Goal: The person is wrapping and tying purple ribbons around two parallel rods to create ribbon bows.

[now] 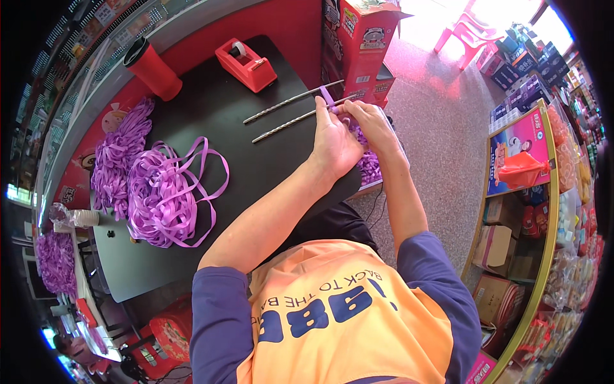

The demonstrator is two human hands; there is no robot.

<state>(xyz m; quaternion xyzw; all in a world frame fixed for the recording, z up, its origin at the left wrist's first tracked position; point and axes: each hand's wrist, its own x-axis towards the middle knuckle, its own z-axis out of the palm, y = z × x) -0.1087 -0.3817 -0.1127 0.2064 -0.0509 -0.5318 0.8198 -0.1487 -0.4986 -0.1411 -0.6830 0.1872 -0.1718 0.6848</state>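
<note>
Black tabletop [211,112]; purple ribbon [326,95] (across rods [284,105]), ahead of left hand [334,144], left of right hand [375,127], both pinching

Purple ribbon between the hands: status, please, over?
Right hand at purple ribbon, left hand close beside. Ribbon spans two twisted rods. Nothing visibly blocking either hand.

Both hands [339,142] are at a purple strip [327,96] across twisted metal rods [281,106], right side of worktop [262,182]; tangled ribbon heaps [163,198] left, red tape dispenser [252,72] far.
</note>
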